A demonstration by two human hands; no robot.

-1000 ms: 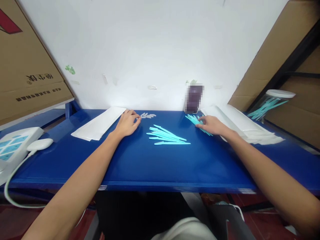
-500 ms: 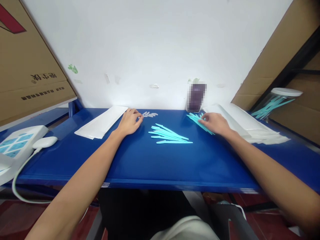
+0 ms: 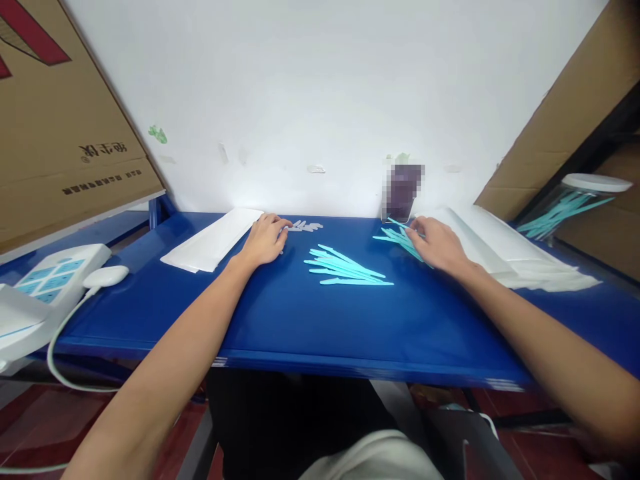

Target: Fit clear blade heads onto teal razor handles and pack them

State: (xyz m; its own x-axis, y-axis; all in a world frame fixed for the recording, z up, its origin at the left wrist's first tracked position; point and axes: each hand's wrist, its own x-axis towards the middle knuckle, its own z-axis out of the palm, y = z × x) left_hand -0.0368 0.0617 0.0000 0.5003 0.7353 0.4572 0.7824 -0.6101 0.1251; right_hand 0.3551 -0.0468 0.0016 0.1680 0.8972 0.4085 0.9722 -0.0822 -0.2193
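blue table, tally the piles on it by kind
teal stick piles: 2, the middle pile and the far pile at the right hand
white sheet stacks: 2, left stack and right stack
small white piece clusters: 1, by the left hand
total: 5

The person is wearing a pale grey garment (image 3: 373, 460), showing at bottom centre; bare forearms are running to the left hand (image 3: 264, 240) and right hand (image 3: 437, 243).

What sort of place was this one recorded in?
Likely a small hand-packing workstation: a blue table against a white wall, loose turquoise plastic sticks laid out on it, stacks of flat white sheets at either side, and large cardboard cartons alongside.
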